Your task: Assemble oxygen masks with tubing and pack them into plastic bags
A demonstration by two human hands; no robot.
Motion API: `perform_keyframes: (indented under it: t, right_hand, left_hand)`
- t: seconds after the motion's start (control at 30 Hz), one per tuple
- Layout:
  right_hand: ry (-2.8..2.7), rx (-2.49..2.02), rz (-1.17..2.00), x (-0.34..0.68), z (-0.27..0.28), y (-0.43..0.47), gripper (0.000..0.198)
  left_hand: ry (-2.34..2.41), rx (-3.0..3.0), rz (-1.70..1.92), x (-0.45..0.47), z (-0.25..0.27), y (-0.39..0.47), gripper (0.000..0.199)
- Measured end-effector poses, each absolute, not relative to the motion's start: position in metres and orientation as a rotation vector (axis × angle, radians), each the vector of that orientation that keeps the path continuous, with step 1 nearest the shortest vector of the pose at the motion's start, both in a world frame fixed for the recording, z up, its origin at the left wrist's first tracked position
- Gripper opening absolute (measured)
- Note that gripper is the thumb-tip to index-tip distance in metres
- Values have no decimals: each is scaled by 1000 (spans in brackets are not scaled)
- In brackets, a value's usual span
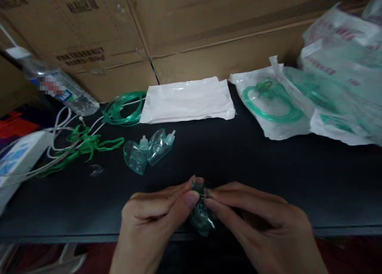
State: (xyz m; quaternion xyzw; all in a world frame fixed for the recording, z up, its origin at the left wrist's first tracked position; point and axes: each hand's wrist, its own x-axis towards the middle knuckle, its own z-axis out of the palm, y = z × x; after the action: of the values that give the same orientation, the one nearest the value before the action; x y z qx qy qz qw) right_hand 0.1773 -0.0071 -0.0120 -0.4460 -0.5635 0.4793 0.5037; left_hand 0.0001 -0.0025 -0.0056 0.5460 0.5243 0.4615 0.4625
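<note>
Between my two hands, just above the front edge of the black table, is a clear greenish oxygen mask (201,217). My left hand (162,210) pinches its upper part between thumb and fingers. From the other side, my right hand (253,214) pinches its edge with thumb and forefinger close together. The fingers cover part of the mask. Farther back lie two similar masks side by side, one mask (135,157) at the left and another mask (159,148) touching it, each with a small pale connector.
Behind lie coiled green tubing (123,110), a white packet (188,100) and a bagged mask with tubing (273,102). More plastic bags (346,75) pile up at right. Green elastic straps (89,142), a power strip (26,154) and a leaning bottle (59,83) occupy the left. Cardboard boxes (191,23) wall the back.
</note>
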Motion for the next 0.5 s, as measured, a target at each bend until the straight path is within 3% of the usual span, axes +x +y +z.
perform_keyframes:
  t: [0.5]
  right_hand:
    - [-1211,-978,1404,179,-11,0,37]
  left_hand:
    - [1271,1470,1203,-3,-11,-4,37]
